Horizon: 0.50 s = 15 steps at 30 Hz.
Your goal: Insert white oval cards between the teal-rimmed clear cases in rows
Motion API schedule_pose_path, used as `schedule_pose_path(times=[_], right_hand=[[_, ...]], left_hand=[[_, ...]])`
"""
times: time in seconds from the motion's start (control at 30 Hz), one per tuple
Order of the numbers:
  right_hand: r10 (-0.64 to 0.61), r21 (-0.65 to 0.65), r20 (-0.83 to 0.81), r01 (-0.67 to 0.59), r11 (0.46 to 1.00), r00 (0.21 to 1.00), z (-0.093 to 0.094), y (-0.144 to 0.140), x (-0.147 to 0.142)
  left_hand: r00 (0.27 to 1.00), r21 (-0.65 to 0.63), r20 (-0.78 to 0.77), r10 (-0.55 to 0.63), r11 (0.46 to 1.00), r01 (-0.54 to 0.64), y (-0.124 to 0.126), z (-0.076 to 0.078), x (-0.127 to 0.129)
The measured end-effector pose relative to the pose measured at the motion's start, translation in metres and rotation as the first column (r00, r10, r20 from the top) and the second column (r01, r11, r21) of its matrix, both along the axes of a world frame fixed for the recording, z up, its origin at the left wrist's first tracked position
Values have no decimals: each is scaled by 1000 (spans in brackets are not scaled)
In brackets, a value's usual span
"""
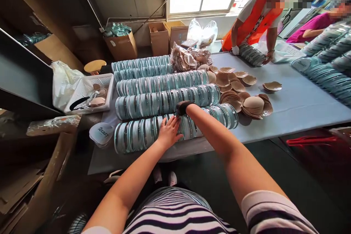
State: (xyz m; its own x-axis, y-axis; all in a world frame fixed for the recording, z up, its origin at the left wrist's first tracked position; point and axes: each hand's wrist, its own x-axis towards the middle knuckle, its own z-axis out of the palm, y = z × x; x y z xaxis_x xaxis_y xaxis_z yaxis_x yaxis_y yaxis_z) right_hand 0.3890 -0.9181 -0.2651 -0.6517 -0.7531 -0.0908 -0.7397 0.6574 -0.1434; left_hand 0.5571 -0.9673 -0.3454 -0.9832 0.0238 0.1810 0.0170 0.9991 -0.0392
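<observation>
The left hand (168, 134) lies on the front row (137, 135) of wrapped discs, about midway along it, its fingers spread and open against the packs. The right hand (183, 108), in a dark glove, is just beside it, at the far edge of the same row and close to the second row (142, 103); whether its fingers are open or closed I cannot tell. The front row lies along the near edge of the pale surface (304, 106), with the other rows behind it.

At its left end are a few loose discs (101, 134), the top one lettered "beauty". Beyond the rows' left ends stands a white basket (110, 89) with brown cups inside, next to a white bag (63, 84). To the right of the rows, more cups (253, 105) lie in overlapping piles, near a clear bag (184, 58) of them. Across the surface, a co-worker in an orange vest (256, 18) has both hands at a short row (251, 55) of discs.
</observation>
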Motion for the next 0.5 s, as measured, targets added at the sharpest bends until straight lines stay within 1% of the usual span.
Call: schedule_pose_path(times=[0.07, 0.13, 0.2, 0.27, 0.3, 0.37, 0.4, 0.43, 0.5], right_hand=[[49, 60, 21, -50, 997, 999, 0, -5, 2], [93, 74, 9, -93, 993, 996, 0, 8, 9], [117, 39, -33, -116, 992, 993, -6, 36, 22], [101, -17, -66, -102, 995, 993, -24, 70, 42], [74, -46, -76, -78, 996, 994, -38, 86, 53], [17, -138, -63, -26, 990, 998, -78, 112, 78], [-22, -161, -51, 13, 987, 998, -102, 121, 89], [-32, -171, -27, 27, 985, 999, -125, 126, 100], [-70, -165, 18, 72, 984, 997, -165, 131, 116]], left_hand=[[1000, -4, -2, 5, 1000, -5, 0, 0, 2], [1000, -3, -4, 7, 1000, -7, 0, 0, 4], [1000, 5, -10, 12, 1000, -12, 0, -1, 4], [1000, 12, -17, 16, 1000, -16, 0, -1, 3], [1000, 15, -20, 16, 1000, -16, 0, -1, 3], [1000, 19, -22, 16, 1000, -15, 1, -2, 2], [1000, 20, -21, 15, 1000, -15, 1, -2, 2], [1000, 21, -21, 17, 1000, -16, 1, -2, 2], [1000, 17, -19, 25, 1000, -24, 2, -2, 4]])
